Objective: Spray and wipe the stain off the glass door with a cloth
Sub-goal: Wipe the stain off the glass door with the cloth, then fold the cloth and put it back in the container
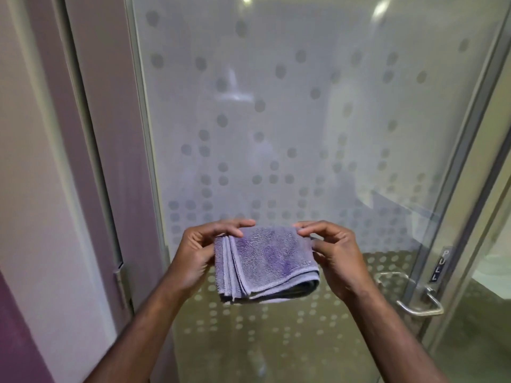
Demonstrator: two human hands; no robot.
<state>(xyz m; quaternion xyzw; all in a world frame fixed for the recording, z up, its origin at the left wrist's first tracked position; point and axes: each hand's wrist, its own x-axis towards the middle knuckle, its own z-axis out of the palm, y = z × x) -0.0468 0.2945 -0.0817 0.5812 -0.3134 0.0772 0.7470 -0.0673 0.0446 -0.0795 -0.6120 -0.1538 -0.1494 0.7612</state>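
You can't make out a stain on the glass door (276, 120). Your left hand (199, 252) and right hand (331, 255) pinch the folded cloth (265, 264) between them.

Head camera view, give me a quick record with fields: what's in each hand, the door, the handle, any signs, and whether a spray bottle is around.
left hand: grips the left edge of the folded purple microfibre cloth
right hand: pinches the cloth's upper right corner
cloth position: held in front of the glass, not touching it
door: frosted glass door with grey dot pattern, metal frame
handle: silver metal lever handle, at lower right
sign: vertical PULL label above the handle
spray bottle: none in view
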